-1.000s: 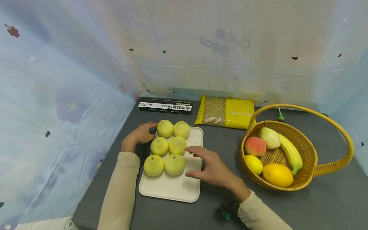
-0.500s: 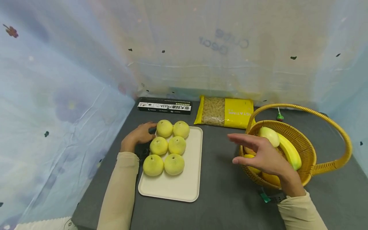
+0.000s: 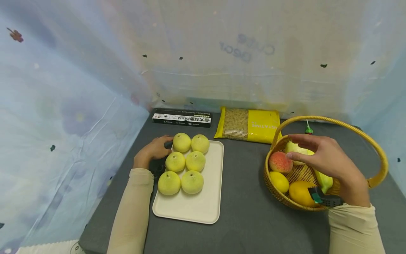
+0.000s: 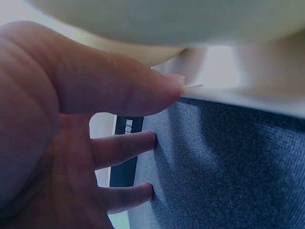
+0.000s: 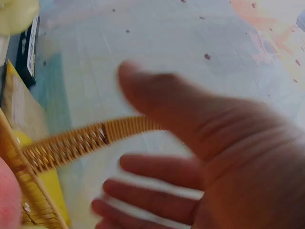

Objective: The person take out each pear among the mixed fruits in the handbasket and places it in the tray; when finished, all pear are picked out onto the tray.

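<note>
My right hand [image 3: 328,155] is over the wicker basket [image 3: 275,190], fingers spread from the thumb and holding nothing. Under and beside it lie a peach [image 3: 280,162], a pale green fruit [image 3: 293,148], a lemon [image 3: 279,181], an orange-yellow fruit [image 3: 299,193] and a partly hidden banana [image 3: 324,181]. At the left edge of the cream tray [image 3: 203,208], my left hand [image 3: 155,148] rests beside several round yellow-green fruits [image 3: 175,162]. In the left wrist view its thumb [image 4: 138,90] touches the tray's rim, while two straight fingers [image 4: 124,148] reach down to the dark cloth.
A black pasta box [image 3: 182,118] and a yellow bag of pasta [image 3: 247,124] lie along the back of the grey table [image 3: 244,211]. The basket's tall handle [image 3: 379,151] arches around the right hand. A lollipop [image 3: 308,129] is behind the basket.
My right hand has moved from the tray's right side across to the right, over the basket. The left hand, the tray and its fruits have stayed in place.
</note>
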The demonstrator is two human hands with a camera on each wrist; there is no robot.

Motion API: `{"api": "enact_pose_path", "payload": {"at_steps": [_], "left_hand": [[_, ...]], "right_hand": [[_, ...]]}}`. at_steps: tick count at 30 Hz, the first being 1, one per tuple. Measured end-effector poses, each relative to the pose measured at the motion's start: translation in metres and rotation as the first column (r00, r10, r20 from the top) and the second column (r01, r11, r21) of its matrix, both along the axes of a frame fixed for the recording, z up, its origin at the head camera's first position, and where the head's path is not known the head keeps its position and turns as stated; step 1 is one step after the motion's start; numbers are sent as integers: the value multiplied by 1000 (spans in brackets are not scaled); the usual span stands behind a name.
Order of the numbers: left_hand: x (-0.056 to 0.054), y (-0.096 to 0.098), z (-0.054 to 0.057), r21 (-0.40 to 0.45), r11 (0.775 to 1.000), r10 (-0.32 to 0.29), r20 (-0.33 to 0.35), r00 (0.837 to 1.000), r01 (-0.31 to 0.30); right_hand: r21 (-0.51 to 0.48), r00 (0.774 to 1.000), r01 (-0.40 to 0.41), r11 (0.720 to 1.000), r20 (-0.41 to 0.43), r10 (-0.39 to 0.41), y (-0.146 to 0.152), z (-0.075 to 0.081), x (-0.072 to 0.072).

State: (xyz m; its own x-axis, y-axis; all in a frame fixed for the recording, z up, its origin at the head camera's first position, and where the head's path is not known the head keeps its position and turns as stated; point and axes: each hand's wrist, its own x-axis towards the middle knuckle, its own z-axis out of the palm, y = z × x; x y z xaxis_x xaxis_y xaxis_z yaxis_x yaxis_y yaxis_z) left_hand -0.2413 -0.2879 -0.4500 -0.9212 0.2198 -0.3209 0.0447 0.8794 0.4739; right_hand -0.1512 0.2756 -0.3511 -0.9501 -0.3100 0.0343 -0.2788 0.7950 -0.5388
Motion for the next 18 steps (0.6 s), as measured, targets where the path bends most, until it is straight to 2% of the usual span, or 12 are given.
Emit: {"api": "enact_pose_path", "payload": {"at_steps": [4, 10, 14, 18], "left_hand": [[-1, 0, -2, 0, 1000, 2, -1, 1000, -2], [-2, -1, -3, -6, 1000, 7, 3, 1000, -7], [-2, -1, -3, -11, 1000, 0, 3, 1000, 0], [-2, -2, -3, -11, 1000, -3, 3, 1000, 3]], "right_hand": [[107, 994, 51, 993, 87, -60, 8, 2, -10], [223, 966, 95, 970, 214, -144, 18, -3, -24], [264, 952, 73, 962, 270, -146, 23, -12, -33], [292, 955, 32, 956, 272, -115, 25, -20, -43]]}}
